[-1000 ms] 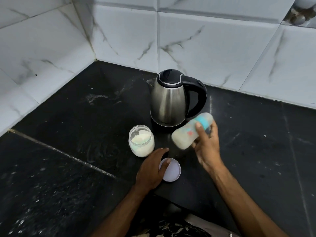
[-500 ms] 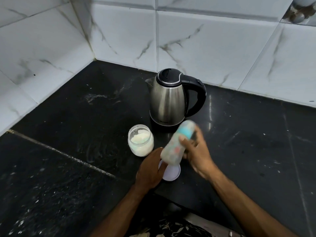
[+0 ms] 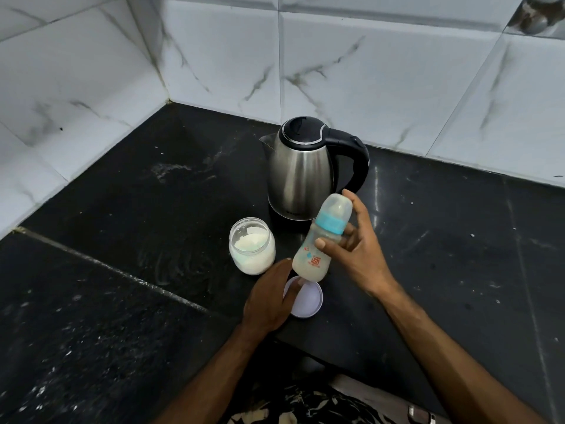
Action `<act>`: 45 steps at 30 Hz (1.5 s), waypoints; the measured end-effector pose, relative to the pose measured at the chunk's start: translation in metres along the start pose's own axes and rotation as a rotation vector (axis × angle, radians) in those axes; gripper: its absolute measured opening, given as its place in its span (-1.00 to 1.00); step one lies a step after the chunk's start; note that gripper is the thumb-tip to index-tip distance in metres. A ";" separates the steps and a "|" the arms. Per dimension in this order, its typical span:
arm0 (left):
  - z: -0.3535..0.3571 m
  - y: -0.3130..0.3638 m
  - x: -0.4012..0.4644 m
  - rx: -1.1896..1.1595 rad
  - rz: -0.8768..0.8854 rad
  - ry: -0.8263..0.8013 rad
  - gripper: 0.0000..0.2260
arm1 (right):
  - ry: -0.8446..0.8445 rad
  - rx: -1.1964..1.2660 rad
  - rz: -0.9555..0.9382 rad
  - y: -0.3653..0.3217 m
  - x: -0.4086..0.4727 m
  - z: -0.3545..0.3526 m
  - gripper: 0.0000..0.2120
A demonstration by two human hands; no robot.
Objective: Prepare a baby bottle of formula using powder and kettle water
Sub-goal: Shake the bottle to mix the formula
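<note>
My right hand [image 3: 359,252] grips a baby bottle [image 3: 321,238] with a blue collar and a clear cap; it holds cloudy white liquid and tilts slightly right, just above the counter. My left hand [image 3: 270,296] rests with relaxed fingers on a white jar lid [image 3: 307,301] lying flat under the bottle. An open glass jar of white powder [image 3: 252,246] stands to the left of the bottle. Behind them stands a steel kettle [image 3: 301,175] with a black lid and handle.
All of it sits on a black stone counter [image 3: 122,240] in a corner of white marble-look wall tiles [image 3: 367,65]. The counter's front edge runs just below my forearms. A seam crosses the counter diagonally at the left.
The bottle has swung from lying tilted far to the right to nearly upright over the lid, moving down and left and then up a little. My left hand has stayed on the lid.
</note>
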State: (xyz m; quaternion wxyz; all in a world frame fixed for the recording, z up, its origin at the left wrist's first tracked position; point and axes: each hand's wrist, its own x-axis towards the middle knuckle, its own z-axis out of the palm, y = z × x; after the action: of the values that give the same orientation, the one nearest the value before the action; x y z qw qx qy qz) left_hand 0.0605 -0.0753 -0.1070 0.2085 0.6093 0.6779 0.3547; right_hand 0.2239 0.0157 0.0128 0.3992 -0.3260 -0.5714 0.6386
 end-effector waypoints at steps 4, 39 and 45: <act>0.001 -0.004 0.000 0.023 0.009 -0.001 -0.48 | 0.068 0.073 -0.017 0.000 0.004 -0.004 -0.16; -0.003 -0.001 0.005 -0.063 0.109 -0.014 -0.71 | -0.024 0.135 0.179 0.031 -0.018 0.005 -0.32; 0.000 -0.001 0.000 0.005 0.077 0.037 -0.58 | 0.256 0.437 0.148 0.022 -0.006 0.000 -0.50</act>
State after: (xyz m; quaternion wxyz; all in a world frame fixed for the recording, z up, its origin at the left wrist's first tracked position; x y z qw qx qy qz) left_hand 0.0596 -0.0753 -0.1076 0.1807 0.6286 0.6586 0.3721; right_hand 0.2239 0.0102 -0.0092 0.4814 -0.3510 -0.3393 0.7280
